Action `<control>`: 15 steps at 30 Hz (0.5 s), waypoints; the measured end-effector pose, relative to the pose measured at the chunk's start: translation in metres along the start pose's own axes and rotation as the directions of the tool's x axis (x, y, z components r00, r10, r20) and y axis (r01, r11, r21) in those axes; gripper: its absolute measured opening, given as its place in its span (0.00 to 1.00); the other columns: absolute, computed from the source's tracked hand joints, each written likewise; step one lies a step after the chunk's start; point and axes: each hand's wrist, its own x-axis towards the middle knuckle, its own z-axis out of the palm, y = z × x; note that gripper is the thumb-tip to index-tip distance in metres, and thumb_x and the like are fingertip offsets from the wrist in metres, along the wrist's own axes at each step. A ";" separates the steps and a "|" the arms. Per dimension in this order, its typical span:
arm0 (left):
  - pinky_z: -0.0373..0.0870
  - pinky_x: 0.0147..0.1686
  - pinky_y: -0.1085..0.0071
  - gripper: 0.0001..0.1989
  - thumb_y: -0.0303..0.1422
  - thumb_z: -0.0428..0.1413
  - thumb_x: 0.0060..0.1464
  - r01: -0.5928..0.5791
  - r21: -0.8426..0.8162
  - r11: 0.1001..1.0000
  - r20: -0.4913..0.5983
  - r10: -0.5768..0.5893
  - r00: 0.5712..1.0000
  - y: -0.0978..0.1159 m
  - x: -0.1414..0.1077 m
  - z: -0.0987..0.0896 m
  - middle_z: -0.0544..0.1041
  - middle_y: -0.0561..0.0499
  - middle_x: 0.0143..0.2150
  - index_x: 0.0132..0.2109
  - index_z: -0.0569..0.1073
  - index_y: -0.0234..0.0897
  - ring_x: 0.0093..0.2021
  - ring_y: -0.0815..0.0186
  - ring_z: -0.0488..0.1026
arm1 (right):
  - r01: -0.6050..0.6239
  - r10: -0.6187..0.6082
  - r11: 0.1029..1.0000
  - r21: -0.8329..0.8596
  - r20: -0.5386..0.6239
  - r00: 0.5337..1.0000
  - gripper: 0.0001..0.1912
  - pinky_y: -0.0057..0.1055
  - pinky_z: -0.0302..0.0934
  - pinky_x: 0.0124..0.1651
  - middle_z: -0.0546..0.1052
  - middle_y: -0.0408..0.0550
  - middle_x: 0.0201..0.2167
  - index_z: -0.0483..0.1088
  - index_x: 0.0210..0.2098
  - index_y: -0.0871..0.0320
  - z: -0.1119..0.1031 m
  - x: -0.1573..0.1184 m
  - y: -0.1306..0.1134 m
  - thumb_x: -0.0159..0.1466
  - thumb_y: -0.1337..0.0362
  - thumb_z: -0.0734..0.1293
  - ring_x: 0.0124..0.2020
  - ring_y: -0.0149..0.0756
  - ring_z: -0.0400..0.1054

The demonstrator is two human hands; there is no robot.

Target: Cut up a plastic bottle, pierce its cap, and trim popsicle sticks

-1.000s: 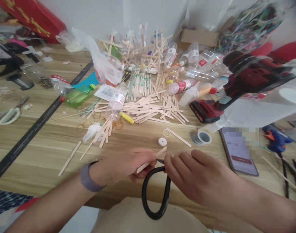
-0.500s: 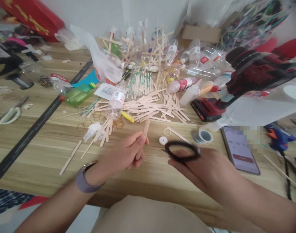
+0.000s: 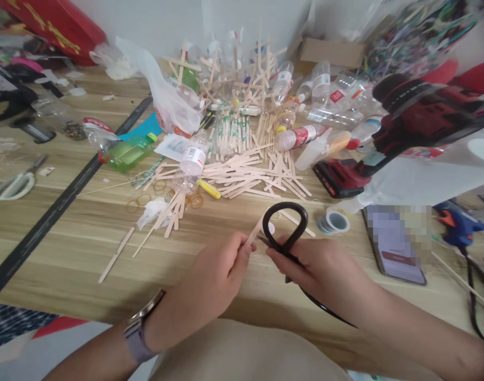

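My left hand, wearing a wristwatch, pinches a wooden craft stick that slants up to the right. Black-handled scissors are in the grip of my right hand; one handle loop stands up above the fingers. The scissors' tip is close beside the craft stick, and whether they touch I cannot tell. Behind the upper loop, a small white disc is partly covered. A single loose stick lies just past my right hand.
A pile of craft sticks and plastic bottles fills the back middle. On the right are a red-black power drill, a phone and a blue glue gun. White-handled scissors rest at far left.
Both hands have come closer together, bringing the scissors up to the craft stick. The scissors have turned, with their loop now upright. The stick now tilts further to the right.
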 end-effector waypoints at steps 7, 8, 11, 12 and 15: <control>0.53 0.26 0.70 0.17 0.39 0.39 0.68 -0.050 0.092 0.995 -0.036 0.053 0.998 0.000 0.000 0.003 0.69 0.56 0.26 0.40 0.69 0.39 0.25 0.67 0.66 | 0.080 -0.092 0.982 -0.170 -0.063 0.994 0.29 0.28 0.40 0.19 0.62 0.39 0.11 0.58 0.18 0.57 0.002 -0.002 0.001 0.74 0.54 0.52 0.12 0.25 0.53; 0.52 0.25 0.69 0.17 0.39 0.39 0.68 -0.052 0.103 0.993 -0.036 0.056 0.998 0.001 0.000 0.003 0.69 0.56 0.25 0.40 0.69 0.39 0.25 0.67 0.66 | 0.094 -0.108 0.979 -0.182 -0.065 0.992 0.29 0.28 0.40 0.19 0.62 0.39 0.11 0.58 0.18 0.57 0.002 -0.002 0.002 0.74 0.54 0.51 0.12 0.25 0.53; 0.52 0.25 0.69 0.17 0.39 0.39 0.68 -0.061 0.132 0.989 -0.043 0.067 0.997 0.001 -0.001 0.003 0.70 0.56 0.25 0.41 0.70 0.39 0.25 0.67 0.67 | 0.119 -0.138 0.969 -0.217 -0.075 0.988 0.29 0.29 0.40 0.20 0.61 0.39 0.11 0.59 0.19 0.58 0.002 -0.002 0.003 0.74 0.54 0.51 0.12 0.25 0.53; 0.53 0.25 0.70 0.17 0.39 0.39 0.68 -0.063 0.140 0.988 -0.046 0.070 0.996 0.001 -0.001 0.003 0.71 0.55 0.26 0.41 0.70 0.39 0.25 0.66 0.68 | 0.121 -0.141 0.967 -0.223 -0.075 0.987 0.29 0.29 0.40 0.20 0.62 0.39 0.11 0.59 0.19 0.58 0.002 -0.002 0.003 0.74 0.54 0.51 0.12 0.25 0.54; 0.55 0.26 0.70 0.17 0.38 0.40 0.68 -0.068 0.159 0.985 -0.048 0.076 0.996 0.000 -0.001 0.004 0.74 0.54 0.28 0.40 0.70 0.39 0.27 0.66 0.70 | 0.129 -0.147 0.966 -0.226 -0.065 0.987 0.29 0.30 0.40 0.20 0.64 0.40 0.12 0.61 0.20 0.58 0.003 -0.002 0.003 0.74 0.54 0.51 0.13 0.25 0.57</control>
